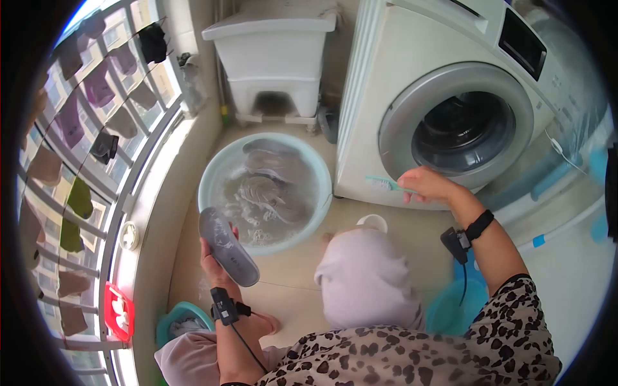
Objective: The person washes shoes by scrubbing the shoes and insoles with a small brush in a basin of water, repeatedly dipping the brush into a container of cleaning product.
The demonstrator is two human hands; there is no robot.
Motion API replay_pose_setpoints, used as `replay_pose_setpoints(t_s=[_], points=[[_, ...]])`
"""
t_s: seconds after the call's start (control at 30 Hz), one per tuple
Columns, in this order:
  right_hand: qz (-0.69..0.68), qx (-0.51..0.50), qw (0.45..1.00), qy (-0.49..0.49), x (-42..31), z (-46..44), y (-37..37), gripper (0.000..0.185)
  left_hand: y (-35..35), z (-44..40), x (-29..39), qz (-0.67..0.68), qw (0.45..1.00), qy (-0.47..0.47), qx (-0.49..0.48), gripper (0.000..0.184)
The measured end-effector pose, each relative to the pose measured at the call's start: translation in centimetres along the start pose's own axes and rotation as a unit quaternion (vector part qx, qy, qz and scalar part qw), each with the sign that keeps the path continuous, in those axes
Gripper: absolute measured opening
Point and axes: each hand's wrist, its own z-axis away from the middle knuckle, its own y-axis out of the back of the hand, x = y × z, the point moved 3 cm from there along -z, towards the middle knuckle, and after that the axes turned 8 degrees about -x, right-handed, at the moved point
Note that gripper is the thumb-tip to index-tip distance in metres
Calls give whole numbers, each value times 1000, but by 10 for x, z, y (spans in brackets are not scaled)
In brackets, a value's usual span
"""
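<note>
A long, rounded grey insole (230, 249), streaked with white suds, is gripped in the left hand (216, 262) by the near-left rim of a round, pale-blue basin (204, 172). A slim greenish brush (388, 183) with pale bristles is pinched in the right hand (426, 184), out in front of the smooth white washing machine (367, 138). Some kinda rumpled-looking grey shoes (273, 198) are being soaked in cloudy, bubbly water (233, 183).

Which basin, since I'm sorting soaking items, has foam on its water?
The large pale-blue basin beyond the held insole, with foam floating around grey shoes. The left teal basin and right teal basin are smaller and show no foamy water.
</note>
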Motion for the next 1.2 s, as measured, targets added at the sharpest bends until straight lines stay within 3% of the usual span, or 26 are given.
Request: replay_pose_setpoints(t_s=[0.1, 0.17, 0.27, 0.37, 0.53, 0.6, 0.63, 0.77, 0.87, 0.93, 1.07, 1.2], points=[[-45, -4, 995, -87, 98, -31, -24, 21, 12, 5, 6, -48, 999, 12, 22, 57], [-66, 6, 994, -88, 131, -45, -46, 22, 18, 9, 10, -74, 996, 30, 33, 57], [225, 56, 972, 24, 173, -88, -66, 23, 14, 14, 13, -105, 992, 40, 65, 57], [371, 6, 923, -105, 168, -112, -84, 21, 16, 14, 13, -109, 990, 50, 77, 56], [298, 56, 949, -80, 188, -164, -123, 21, 25, 12, 9, -134, 986, 45, 93, 54], [341, 43, 937, -63, 248, -213, -146, 22, 30, 14, 12, -145, 985, 51, 78, 53], [283, 81, 954, -56, 226, -198, -144, 20, 37, 14, 15, -152, 984, 55, 69, 53], [408, -61, 911, -9, 264, -237, -166, 21, 29, 16, 16, -181, 978, 46, 88, 53], [389, -131, 911, -37, 198, -196, -149, 23, 37, 13, 19, -192, 976, 47, 88, 51], [402, -189, 895, -41, 200, -205, -155, 28, 38, 10, 20, -196, 976, 46, 85, 50], [329, -177, 919, -122, 233, -219, -157, 27, 37, 8, 15, -172, 979, 43, 98, 50], [361, -202, 907, -76, 202, -202, -150, 31, 43, 4, 14, -160, 981, 46, 101, 51]])
